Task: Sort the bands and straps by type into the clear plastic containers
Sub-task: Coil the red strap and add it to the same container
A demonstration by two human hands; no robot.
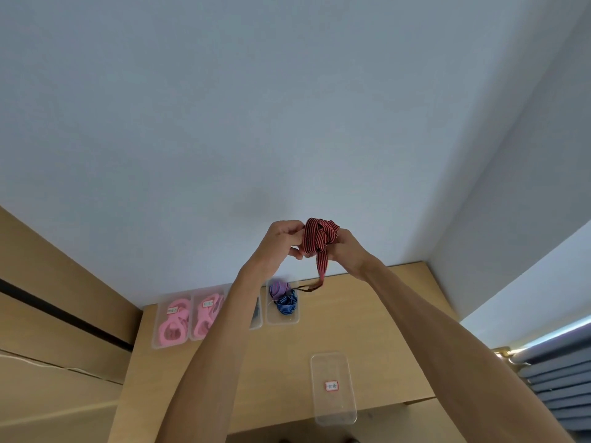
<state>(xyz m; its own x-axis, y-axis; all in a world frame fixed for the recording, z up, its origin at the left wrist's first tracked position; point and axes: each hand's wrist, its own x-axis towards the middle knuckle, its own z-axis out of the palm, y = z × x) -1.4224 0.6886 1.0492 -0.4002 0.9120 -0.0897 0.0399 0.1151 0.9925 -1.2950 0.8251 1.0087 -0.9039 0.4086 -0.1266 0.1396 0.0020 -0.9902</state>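
Centre frame, both my grips, left hand (283,239) and right hand (343,247), clamped on the red striped strap (319,239), bundling it raised above the counter (383,314) so it fits the empty container (334,390) lower centre.

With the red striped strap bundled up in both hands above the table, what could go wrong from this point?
1. The loose tail hanging from the red striped strap dangles close above the container with blue and purple straps; it might snag or drop in there.
2. The left hand and right hand hold the bundle high above the wooden table, so it may unravel if the grip slips.
3. The empty labelled container sits near the table's front edge and could be knocked off.
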